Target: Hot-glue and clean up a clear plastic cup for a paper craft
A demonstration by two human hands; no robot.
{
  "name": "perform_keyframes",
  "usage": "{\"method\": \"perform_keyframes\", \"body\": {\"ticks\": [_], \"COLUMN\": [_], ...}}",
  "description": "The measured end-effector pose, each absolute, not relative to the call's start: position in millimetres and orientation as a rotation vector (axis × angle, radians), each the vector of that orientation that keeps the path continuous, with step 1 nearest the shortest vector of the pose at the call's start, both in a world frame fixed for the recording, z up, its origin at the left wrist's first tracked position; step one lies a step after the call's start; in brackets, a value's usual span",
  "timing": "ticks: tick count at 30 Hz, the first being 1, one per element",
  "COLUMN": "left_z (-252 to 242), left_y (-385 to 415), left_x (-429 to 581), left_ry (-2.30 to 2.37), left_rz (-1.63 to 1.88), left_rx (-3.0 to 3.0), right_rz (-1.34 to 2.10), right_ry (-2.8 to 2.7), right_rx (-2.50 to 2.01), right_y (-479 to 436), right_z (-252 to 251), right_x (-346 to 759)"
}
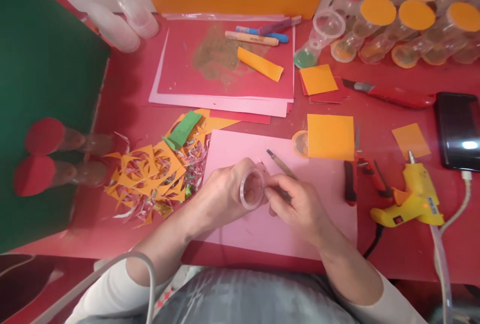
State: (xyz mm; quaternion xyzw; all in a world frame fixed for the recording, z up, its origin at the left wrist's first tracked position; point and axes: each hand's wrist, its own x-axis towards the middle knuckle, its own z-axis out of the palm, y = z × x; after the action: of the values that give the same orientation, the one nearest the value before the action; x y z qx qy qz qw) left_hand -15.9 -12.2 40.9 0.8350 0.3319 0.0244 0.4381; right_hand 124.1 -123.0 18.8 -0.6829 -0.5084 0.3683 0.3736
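My left hand [221,191] is wrapped round a small clear plastic cup [252,189], pressing it mouth-up against a pink sheet of paper [240,151]. My right hand [296,204] pinches a thin pencil [280,163] whose end points up and left, its lower end at the cup's rim. Both hands rest on the pink sheet at the table's near edge.
Orange paper scraps [153,174] lie to the left; orange squares [330,136], red scissors [369,171], a yellow glue gun [410,199], a red knife [393,95] and a phone [457,129] to the right. Markers [258,36] on red paper and rows of plastic cups [397,24] sit behind.
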Motion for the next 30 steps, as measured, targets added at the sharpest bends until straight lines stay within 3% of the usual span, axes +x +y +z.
{"method": "perform_keyframes", "body": {"ticks": [9,16,22,30], "left_z": [43,41,36,32], "left_y": [-14,-14,-13,-6], "left_x": [-12,-12,-18,-24], "left_ry": [0.807,0.762,0.831,0.799], "left_rz": [0.081,0.096,0.160,0.224], "left_rx": [2.051,2.039,1.953,1.957], "right_rz": [0.414,0.516,0.868,0.778], "right_ry": [-1.548,-1.444,-1.321,-1.242], "right_rx": [-1.861,-1.842,-1.745,-1.690], "right_y": [-123,-121,-122,-127], "right_z": [13,13,18,17], "right_x": [119,119,124,122]}}
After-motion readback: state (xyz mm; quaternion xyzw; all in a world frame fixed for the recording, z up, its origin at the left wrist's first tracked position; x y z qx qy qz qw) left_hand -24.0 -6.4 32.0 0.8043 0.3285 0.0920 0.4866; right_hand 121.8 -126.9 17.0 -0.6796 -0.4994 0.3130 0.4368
